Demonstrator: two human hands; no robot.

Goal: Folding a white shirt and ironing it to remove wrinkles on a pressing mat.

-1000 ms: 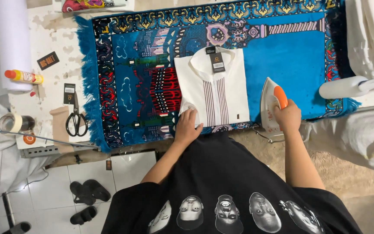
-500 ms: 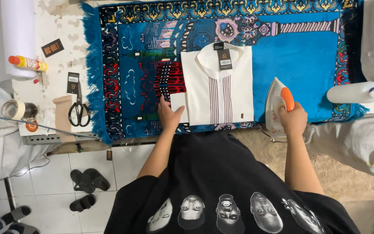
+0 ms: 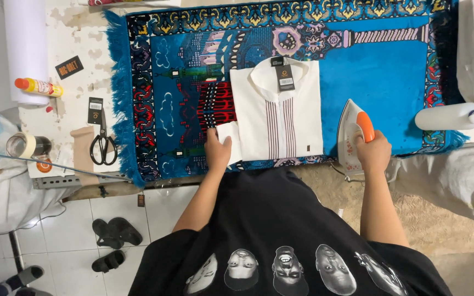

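Observation:
A folded white shirt [image 3: 281, 118] with dark stripes down its front and a black tag at the collar lies on a blue patterned rug [image 3: 390, 71]. My left hand [image 3: 216, 151] rests on the shirt's folded sleeve at its lower left corner. My right hand [image 3: 373, 153] grips the orange handle of a white iron [image 3: 352, 134], which stands on its heel on the rug just right of the shirt.
Black scissors [image 3: 103, 143], a tape roll [image 3: 22, 145], a yellow bottle with an orange cap [image 3: 38, 86] and a white roll [image 3: 26, 46] lie on the table left of the rug. A white spray bottle [image 3: 451, 116] lies at the right. Sandals [image 3: 111, 233] sit on the tiled floor.
My left hand slid from the shirt's bottom edge to its lower left sleeve. The right hand has stayed on the iron.

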